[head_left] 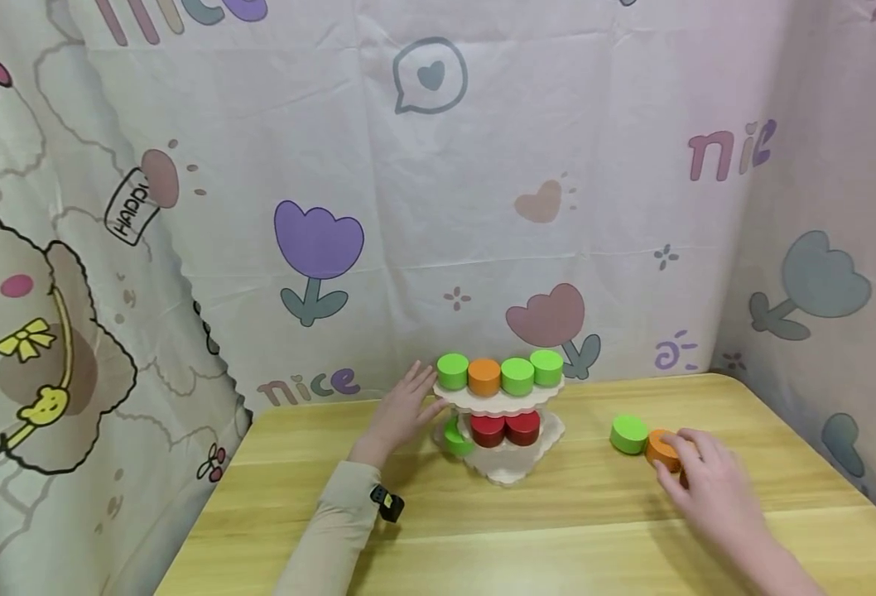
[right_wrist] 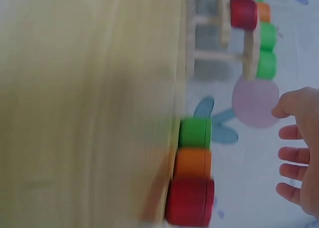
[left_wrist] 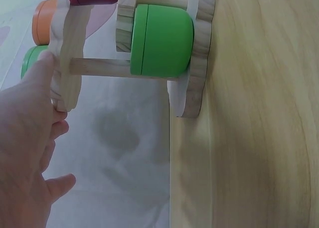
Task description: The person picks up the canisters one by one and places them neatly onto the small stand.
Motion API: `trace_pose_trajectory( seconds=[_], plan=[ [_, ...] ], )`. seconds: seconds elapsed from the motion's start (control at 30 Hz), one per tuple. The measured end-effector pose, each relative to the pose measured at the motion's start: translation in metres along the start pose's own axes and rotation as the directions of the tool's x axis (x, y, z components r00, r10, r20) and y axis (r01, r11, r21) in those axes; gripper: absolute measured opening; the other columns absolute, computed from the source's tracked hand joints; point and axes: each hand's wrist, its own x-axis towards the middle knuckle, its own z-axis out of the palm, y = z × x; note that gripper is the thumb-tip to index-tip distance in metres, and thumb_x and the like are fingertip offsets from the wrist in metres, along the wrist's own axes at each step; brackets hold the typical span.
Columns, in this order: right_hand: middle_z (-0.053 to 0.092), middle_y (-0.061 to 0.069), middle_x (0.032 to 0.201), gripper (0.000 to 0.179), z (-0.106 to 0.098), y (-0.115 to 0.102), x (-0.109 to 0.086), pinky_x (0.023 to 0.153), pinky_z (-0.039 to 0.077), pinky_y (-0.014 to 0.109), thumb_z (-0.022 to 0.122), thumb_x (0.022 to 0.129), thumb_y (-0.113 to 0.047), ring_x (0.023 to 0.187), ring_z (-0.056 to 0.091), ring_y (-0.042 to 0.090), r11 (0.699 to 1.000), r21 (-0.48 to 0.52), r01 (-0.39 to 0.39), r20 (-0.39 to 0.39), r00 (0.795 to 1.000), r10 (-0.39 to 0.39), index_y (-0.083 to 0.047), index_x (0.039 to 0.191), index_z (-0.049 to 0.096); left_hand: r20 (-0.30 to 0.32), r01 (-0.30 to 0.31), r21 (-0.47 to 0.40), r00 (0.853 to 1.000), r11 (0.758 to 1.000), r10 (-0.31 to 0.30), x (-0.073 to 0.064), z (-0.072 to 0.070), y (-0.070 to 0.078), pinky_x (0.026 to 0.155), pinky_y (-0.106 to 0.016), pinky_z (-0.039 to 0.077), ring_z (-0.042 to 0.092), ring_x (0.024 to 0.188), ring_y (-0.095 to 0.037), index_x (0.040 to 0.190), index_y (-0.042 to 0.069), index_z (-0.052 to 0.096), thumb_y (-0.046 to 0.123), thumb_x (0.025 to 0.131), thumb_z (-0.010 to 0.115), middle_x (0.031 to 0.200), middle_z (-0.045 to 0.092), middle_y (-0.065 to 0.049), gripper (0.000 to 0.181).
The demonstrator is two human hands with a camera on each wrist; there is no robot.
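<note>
A tiered wooden stand [head_left: 499, 406] with scalloped edges stands on the table. Its top tier bears three green cylinders and an orange cylinder [head_left: 484, 378]. Two red cylinders [head_left: 522, 429] sit a level lower, with a green cylinder [left_wrist: 162, 41] below at the left. My left hand [head_left: 401, 411] is at the top tier's left edge, fingers extended, thumb right at the rim. To the right, my right hand [head_left: 714, 480] hovers with spread, slightly bent fingers over a red cylinder [right_wrist: 188, 202], which it mostly hides in the head view. An orange cylinder [head_left: 662, 451] and a green cylinder [head_left: 628, 434] line up beside that one.
The wooden table [head_left: 557, 538] reaches back to a printed cloth [head_left: 438, 207] with flowers and lettering, which also hangs along both sides. A small black device [head_left: 387, 502] is strapped at the left sleeve's cuff.
</note>
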Motion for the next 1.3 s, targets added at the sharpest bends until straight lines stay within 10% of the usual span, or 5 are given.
trace_pose_trajectory(
  seconds=[0.53,0.9,1.3],
  plan=[
    [0.058,0.024,0.112,0.064,-0.014,0.049,-0.004,0.077,0.042,0.064,0.082,0.072,-0.039,0.104,0.049,0.043,0.98,-0.174,-0.096,0.309,0.94,0.147,-0.004,0.119,0.058,0.018,0.019,0.003,1.0,1.0,-0.019,0.002,-0.005,0.003,0.121,-0.049,0.027,0.02,0.151,-0.032,0.15,0.006,0.037,0.054,0.1,0.043,0.157,0.036,-0.013,0.069],
    [0.063,0.024,0.102,0.061,-0.009,0.065,-0.013,0.071,0.044,0.059,0.079,0.073,-0.043,0.095,0.054,0.042,0.966,-0.229,-0.121,0.495,0.84,0.223,0.0,0.112,0.061,0.04,0.019,0.012,0.999,1.0,-0.02,0.002,-0.003,0.003,0.121,-0.048,0.026,0.018,0.152,-0.03,0.151,0.008,0.035,0.055,0.1,0.041,0.158,0.034,-0.011,0.07],
    [0.066,0.02,0.105,0.056,-0.01,0.048,-0.016,0.068,0.047,0.056,0.083,0.07,-0.039,0.096,0.058,0.04,0.977,-0.199,-0.082,0.46,0.872,0.167,-0.004,0.109,0.065,0.018,0.014,0.007,1.0,1.0,-0.014,0.002,-0.001,0.002,0.121,-0.048,0.026,0.02,0.151,-0.031,0.15,0.007,0.035,0.055,0.1,0.041,0.157,0.035,-0.013,0.07]
  ],
)
